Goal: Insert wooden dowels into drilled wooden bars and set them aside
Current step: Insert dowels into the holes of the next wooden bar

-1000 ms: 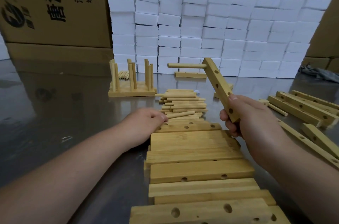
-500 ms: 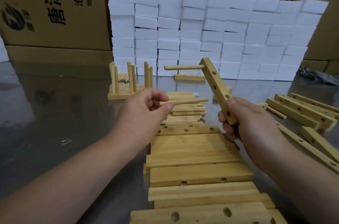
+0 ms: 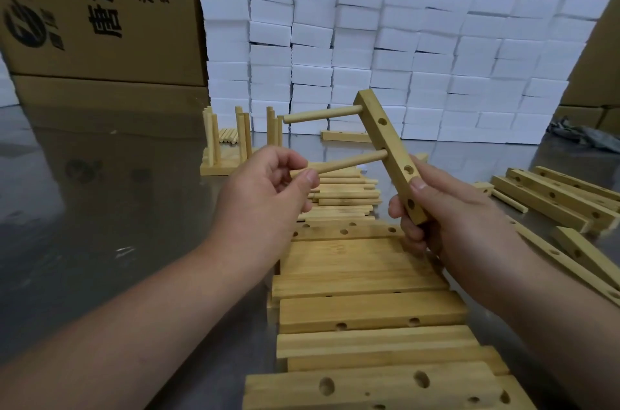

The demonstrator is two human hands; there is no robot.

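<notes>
The left hand, pinching a dowel, has brought its tip against the bar the right hand grips.

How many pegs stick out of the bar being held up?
2. The upper dowel is near the top of the bar; the lower dowel, just below, is pinched by the left hand.
</notes>
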